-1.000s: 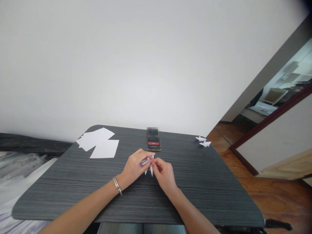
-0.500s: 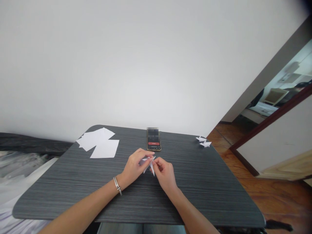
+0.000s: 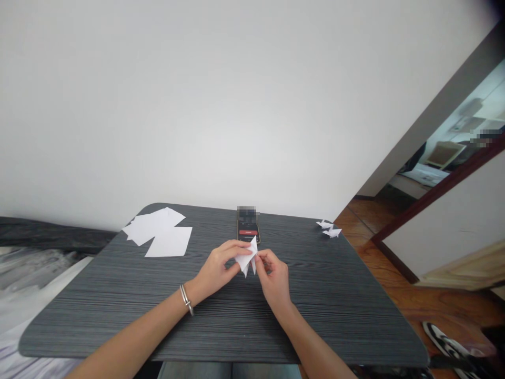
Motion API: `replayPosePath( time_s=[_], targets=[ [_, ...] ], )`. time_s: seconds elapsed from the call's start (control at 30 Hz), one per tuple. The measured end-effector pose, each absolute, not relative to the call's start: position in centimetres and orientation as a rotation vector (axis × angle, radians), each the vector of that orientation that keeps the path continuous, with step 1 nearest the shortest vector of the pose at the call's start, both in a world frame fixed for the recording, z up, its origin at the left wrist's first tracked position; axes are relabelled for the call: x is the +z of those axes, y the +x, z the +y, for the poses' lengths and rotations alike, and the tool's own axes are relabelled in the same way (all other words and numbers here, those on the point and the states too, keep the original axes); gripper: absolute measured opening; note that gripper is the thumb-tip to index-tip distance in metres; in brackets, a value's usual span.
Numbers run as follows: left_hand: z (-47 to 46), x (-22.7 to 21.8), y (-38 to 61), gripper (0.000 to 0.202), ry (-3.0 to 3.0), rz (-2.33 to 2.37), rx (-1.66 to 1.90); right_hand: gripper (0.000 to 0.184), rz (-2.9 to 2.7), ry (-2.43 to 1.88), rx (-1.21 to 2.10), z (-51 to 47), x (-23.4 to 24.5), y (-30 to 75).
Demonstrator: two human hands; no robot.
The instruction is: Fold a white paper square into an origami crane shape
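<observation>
1. Head view, change: since half a second ago, we see the paper point(image 3: 246, 259) turned. A broad white face now shows, one tip pointing up, and the piece sits slightly further right. That tip overlaps the near end of the phone point(image 3: 248, 232). We judge this a turn or regrip within the folding.
2. Head view, left hand point(image 3: 215, 268): fingers reach across the paper's face, thumb on the near side, clamped on its left part. We note a bracelet point(image 3: 187, 300) at the wrist.
3. Head view, right hand point(image 3: 276, 276): thumb and forefinger pinched together on the paper's right edge. Narrow points hang below, between the hands.
4. Head view, place: the paper is held over the table point(image 3: 335, 310); contact with it, we cannot tell. Sheets point(image 3: 152, 229) lie left, small figures point(image 3: 332, 232) far right.
</observation>
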State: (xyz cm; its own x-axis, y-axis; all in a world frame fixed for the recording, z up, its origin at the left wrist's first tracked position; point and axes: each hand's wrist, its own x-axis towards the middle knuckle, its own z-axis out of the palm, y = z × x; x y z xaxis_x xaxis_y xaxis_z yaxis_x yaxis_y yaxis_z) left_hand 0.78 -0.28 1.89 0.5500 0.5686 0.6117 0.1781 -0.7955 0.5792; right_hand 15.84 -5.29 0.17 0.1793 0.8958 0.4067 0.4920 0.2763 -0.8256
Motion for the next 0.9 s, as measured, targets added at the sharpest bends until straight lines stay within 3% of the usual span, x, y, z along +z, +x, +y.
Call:
replayPosePath(
  time_s=[0.37,0.47,0.53,0.9],
  targets=[
    [-0.55,1.71,0.78,0.025,2.423,0.572,1.179,0.017,-1.374,-1.287,0.61,-4.96,-0.35,16.02],
    [-0.61,1.87,0.8,0.023,2.399,0.6,1.175,0.008,-1.336,-1.29,0.637,-4.99,-0.36,16.0],
    [-0.61,1.94,0.82,0.022,2.376,0.612,1.172,0.015,-1.313,-1.28,0.652,-5.05,-0.27,15.95],
    [-0.76,2.39,1.16,0.037,2.018,0.773,1.098,0.015,-1.107,-1.178,0.908,-4.69,-0.14,15.97]
  ],
)
